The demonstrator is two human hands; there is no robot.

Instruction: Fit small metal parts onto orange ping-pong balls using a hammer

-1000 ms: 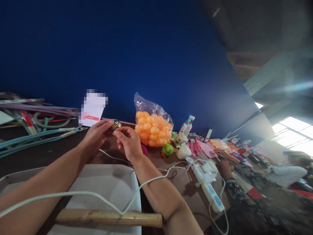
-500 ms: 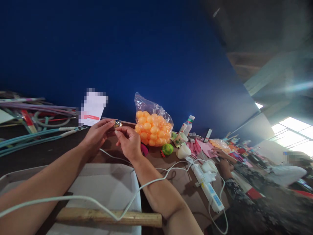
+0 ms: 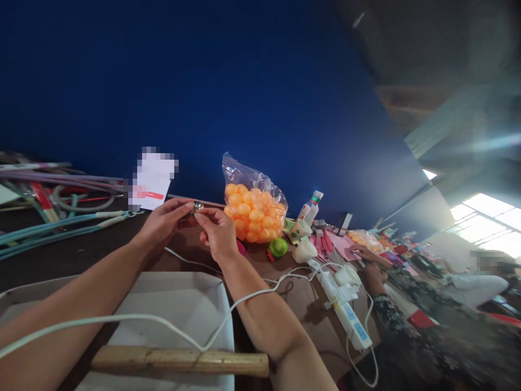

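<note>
Between the fingertips of both hands is a small shiny metallic round object [image 3: 197, 207], its exact kind too small to make out. My left hand [image 3: 171, 220] pinches it from the left, while my right hand [image 3: 217, 231] grips it from the right with thumb and fingers. Just right of my right hand stands a clear bag of orange balls [image 3: 254, 212]. A white cable [image 3: 163, 321] crosses in front of my forearms. Below them lies a wooden stick [image 3: 179, 361] across a white tray [image 3: 171, 282].
A phone-like white screen [image 3: 153, 182] leans behind my left hand. Blue-green cords [image 3: 52, 231] lie at left. Rightward are a green ball-like item [image 3: 278, 247], a bottle [image 3: 311, 208], a tape roll [image 3: 304, 251] and a power strip [image 3: 345, 309]. A co-worker's hands [image 3: 372, 266] are farther right.
The metallic object has turned slightly between my fingers and shows more of its shiny surface. My right hand has shifted slightly. The rest looks nearly the same.
</note>
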